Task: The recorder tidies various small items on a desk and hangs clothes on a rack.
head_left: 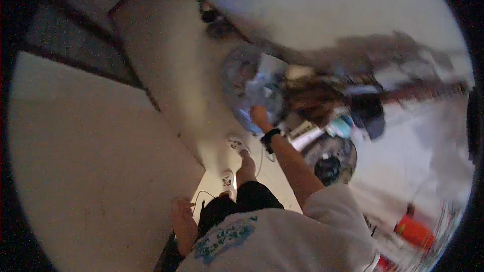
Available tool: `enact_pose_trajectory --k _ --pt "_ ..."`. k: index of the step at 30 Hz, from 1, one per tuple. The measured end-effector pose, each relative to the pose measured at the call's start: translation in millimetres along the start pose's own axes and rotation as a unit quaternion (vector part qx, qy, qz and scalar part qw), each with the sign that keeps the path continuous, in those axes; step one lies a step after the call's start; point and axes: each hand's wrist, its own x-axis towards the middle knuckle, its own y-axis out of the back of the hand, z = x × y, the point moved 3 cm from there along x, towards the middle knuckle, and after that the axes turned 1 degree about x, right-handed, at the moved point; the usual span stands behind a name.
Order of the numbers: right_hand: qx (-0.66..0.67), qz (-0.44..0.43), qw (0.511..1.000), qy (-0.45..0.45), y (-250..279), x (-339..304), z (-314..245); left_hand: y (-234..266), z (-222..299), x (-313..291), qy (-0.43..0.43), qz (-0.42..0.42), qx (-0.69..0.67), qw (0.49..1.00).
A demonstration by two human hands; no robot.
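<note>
Bag [258, 90]: greyish-blue plastic, seen just above centre toward 12 o'clock, blurred.
Right hand [259, 116]: fingers are curled together, seemingly clamped on the bag's 6 o'clock edge.
Left hand [182, 215]: lowered at 7 o'clock; whether its fingers are apart or together cannot be told.
Handling: lightness, softness and slipperiness are judged likely; thin film could be torn, so a gathered fold is best gripped.
Round bin [349, 152]: seen near 4 o'clock, a dark item [330, 167] held inside.
Writing: green-blue print [224, 240] is seen on the shirt [297, 231] toward 6 o'clock; no wording or brand can be read.
</note>
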Motion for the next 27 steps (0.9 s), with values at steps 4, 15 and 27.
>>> enact_pose_trajectory --k 4,15,27 --pt "0.152 0.109 0.975 -0.118 64 -104 -82 13 -9 -14 -0.056 0.039 0.067 0.995" --pt "0.414 0.192 0.802 -0.385 184 -458 -94 -24 27 -71 -0.283 -0.152 -0.096 0.942" --pt "0.299 0.378 0.741 -0.467 187 -647 -90 -136 82 -153 -0.426 -0.316 -0.116 0.84"
